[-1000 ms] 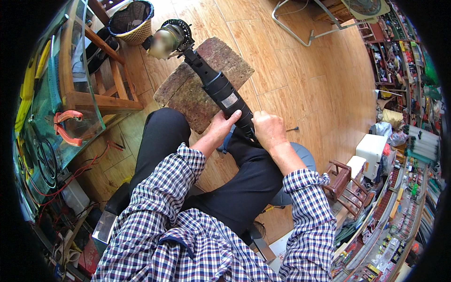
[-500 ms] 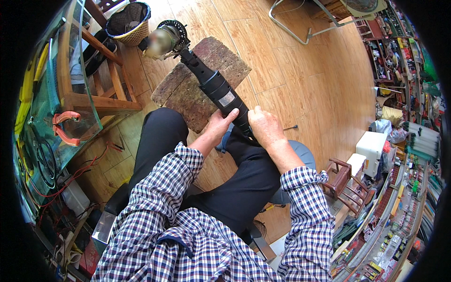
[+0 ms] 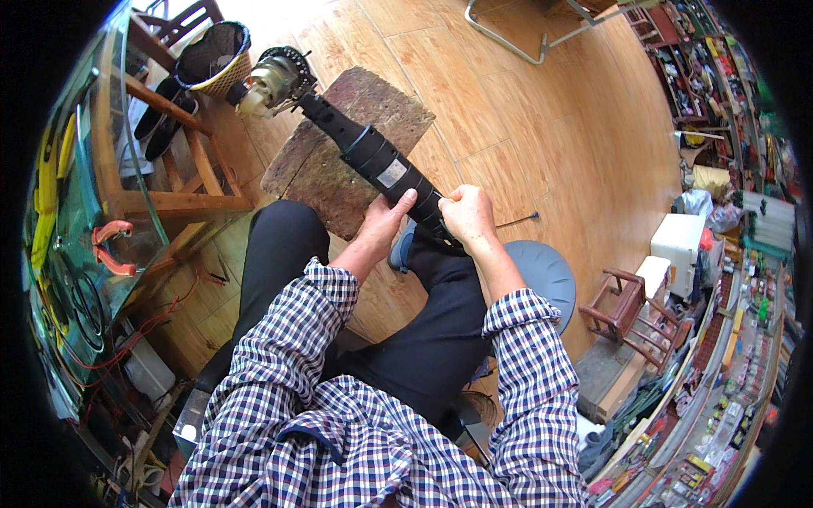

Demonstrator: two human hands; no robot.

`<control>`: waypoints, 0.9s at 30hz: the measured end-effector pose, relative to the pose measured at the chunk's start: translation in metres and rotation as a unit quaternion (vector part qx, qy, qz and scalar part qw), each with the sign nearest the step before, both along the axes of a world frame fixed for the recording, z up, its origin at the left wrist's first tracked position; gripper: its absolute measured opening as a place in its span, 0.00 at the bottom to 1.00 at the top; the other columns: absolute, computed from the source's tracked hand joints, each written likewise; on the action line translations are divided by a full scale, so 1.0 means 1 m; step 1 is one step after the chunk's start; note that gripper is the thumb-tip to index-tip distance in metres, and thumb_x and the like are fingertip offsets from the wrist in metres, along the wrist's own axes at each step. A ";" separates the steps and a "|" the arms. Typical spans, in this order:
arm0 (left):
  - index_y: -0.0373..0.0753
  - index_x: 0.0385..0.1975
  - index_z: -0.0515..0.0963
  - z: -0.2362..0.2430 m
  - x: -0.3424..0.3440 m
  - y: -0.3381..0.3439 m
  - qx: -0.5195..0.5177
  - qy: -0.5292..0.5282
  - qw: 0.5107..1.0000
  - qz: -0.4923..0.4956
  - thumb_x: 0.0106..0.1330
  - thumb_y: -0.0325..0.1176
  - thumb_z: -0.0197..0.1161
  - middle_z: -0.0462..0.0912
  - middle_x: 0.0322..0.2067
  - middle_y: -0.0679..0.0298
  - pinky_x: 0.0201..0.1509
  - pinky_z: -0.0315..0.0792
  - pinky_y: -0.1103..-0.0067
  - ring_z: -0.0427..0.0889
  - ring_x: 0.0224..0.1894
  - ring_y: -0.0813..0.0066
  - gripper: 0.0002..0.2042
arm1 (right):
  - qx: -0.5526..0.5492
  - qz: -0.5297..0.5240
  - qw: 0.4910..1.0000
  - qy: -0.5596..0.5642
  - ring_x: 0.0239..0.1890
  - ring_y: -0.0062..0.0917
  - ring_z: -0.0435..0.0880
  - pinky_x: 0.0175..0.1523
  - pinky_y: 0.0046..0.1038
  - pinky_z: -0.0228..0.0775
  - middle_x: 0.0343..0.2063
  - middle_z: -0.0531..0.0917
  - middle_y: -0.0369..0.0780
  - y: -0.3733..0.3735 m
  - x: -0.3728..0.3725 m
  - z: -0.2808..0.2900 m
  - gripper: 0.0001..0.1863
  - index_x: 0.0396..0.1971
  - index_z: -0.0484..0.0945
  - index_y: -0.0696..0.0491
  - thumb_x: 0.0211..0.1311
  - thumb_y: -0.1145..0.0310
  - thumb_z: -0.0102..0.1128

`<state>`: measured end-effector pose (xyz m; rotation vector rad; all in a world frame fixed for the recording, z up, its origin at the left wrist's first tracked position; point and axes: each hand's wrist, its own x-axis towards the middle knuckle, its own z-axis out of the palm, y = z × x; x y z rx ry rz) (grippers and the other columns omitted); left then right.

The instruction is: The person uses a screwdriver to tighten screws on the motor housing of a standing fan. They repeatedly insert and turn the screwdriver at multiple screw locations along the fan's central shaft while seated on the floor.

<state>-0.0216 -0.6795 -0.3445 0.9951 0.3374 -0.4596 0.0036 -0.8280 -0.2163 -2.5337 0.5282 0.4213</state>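
Note:
A long black cylindrical device (image 3: 364,147) lies diagonally over a worn stone slab (image 3: 398,110), its far end carrying a round black perforated fitting and a pale metallic housing (image 3: 267,85). My left hand (image 3: 385,218) is closed round the device's lower half, thumb along its side. My right hand (image 3: 466,216) is closed at the near end, fingers bunched against the black body; whatever is between them is hidden. A thin dark rod (image 3: 517,220) shows on the floor right of that hand. My dark-trousered legs lie beneath both arms.
At left are a glass-topped bench (image 3: 93,322) with orange clamps (image 3: 114,250), a wooden frame and a basket (image 3: 212,72). A grey round seat (image 3: 542,279), small wooden stool (image 3: 610,313) and white box (image 3: 677,241) are at right, beside crowded shelves (image 3: 728,406). A metal stand (image 3: 529,52) stands behind.
The view has shifted slightly, showing more grey seat and less fan. My hands and the black device sit a little further left in the picture, with much the same grip.

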 end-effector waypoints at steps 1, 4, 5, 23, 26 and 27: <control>0.30 0.66 0.75 -0.005 0.001 0.001 -0.002 0.008 1.000 -0.008 0.71 0.51 0.72 0.80 0.63 0.58 0.74 0.62 0.70 0.74 0.66 0.68 0.33 | -0.006 0.020 1.000 -0.013 0.43 0.50 0.90 0.51 0.45 0.81 0.34 0.89 0.56 -0.007 -0.003 -0.010 0.13 0.36 0.88 0.58 0.59 0.65 0.64; 0.33 0.64 0.75 -0.010 0.003 0.008 0.012 0.021 1.000 -0.011 0.70 0.53 0.72 0.81 0.61 0.60 0.69 0.66 0.71 0.76 0.62 0.70 0.33 | -0.029 0.005 0.998 -0.059 0.41 0.50 0.90 0.49 0.46 0.80 0.34 0.89 0.55 -0.005 -0.006 0.007 0.12 0.37 0.87 0.58 0.60 0.65 0.64; 0.34 0.65 0.75 -0.013 0.003 0.009 0.017 0.026 0.999 -0.024 0.70 0.55 0.72 0.81 0.61 0.62 0.67 0.66 0.71 0.76 0.61 0.71 0.34 | -0.013 -0.006 0.994 -0.104 0.40 0.50 0.89 0.48 0.46 0.80 0.33 0.89 0.55 -0.013 -0.010 0.004 0.11 0.37 0.86 0.58 0.61 0.66 0.64; 0.33 0.58 0.80 0.073 -0.043 0.116 0.224 -0.025 0.963 -0.151 0.74 0.40 0.68 0.87 0.49 0.61 0.57 0.78 0.72 0.85 0.51 0.70 0.20 | 0.123 -0.022 0.982 -0.138 0.30 0.38 0.82 0.37 0.46 0.74 0.24 0.83 0.52 -0.049 0.006 -0.086 0.13 0.27 0.83 0.60 0.62 0.64 0.63; 0.33 0.56 0.82 0.114 -0.059 0.137 0.282 -0.128 0.938 -0.155 0.74 0.38 0.68 0.88 0.48 0.60 0.58 0.79 0.73 0.85 0.51 0.71 0.18 | 0.140 -0.009 0.985 -0.101 0.25 0.29 0.78 0.33 0.42 0.72 0.20 0.80 0.46 -0.074 0.007 -0.123 0.13 0.26 0.81 0.61 0.66 0.66 0.65; 0.33 0.56 0.82 0.135 -0.060 0.141 0.286 -0.163 0.931 -0.157 0.73 0.38 0.69 0.88 0.48 0.60 0.59 0.79 0.73 0.85 0.51 0.72 0.18 | 0.124 -0.006 0.989 -0.086 0.25 0.29 0.79 0.33 0.41 0.73 0.20 0.80 0.46 -0.109 0.014 -0.153 0.15 0.26 0.80 0.61 0.67 0.64 0.66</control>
